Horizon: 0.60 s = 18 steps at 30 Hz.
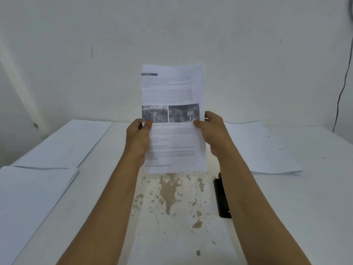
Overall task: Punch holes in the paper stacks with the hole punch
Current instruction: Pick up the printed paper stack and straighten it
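Observation:
I hold a thin stack of printed paper [172, 92] upright over the middle of the table, its bottom edge just above the tabletop. The front page shows text and two grey photos. My left hand [138, 138] grips its left edge with the thumb on the front. On the opposite edge, my right hand [214, 132] grips the same way. The black hole punch [221, 197] lies on the table below my right forearm, which partly hides it.
White paper stacks lie on the table: one at the far left [65, 144], one at the near left [28, 203], one at the right [267, 150]. The white table [172, 197] has worn brown patches at its middle. A wall stands close behind, with a black cable [342, 92] at the right.

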Motion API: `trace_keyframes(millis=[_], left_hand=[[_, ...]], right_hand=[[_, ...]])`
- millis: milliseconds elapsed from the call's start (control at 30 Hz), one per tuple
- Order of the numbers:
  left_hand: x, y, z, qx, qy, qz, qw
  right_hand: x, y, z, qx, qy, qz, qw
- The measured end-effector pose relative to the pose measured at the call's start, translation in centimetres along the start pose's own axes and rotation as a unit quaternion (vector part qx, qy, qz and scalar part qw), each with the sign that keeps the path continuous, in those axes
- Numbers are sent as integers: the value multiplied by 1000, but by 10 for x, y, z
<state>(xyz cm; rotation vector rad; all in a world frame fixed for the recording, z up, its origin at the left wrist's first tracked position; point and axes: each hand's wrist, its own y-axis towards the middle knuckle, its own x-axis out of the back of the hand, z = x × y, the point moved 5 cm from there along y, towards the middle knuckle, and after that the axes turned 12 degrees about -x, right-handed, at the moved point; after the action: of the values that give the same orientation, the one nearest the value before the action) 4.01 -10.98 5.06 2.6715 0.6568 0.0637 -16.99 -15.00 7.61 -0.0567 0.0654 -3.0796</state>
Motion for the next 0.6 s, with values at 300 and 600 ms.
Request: trace_keyframes(millis=[300, 600], left_hand=[[-34, 27, 1, -45, 19, 52, 997], [-38, 26, 7, -52, 16, 82, 995]], right_hand=[[20, 17, -3, -3, 57, -23, 998], [10, 12, -2, 19, 31, -15, 999]])
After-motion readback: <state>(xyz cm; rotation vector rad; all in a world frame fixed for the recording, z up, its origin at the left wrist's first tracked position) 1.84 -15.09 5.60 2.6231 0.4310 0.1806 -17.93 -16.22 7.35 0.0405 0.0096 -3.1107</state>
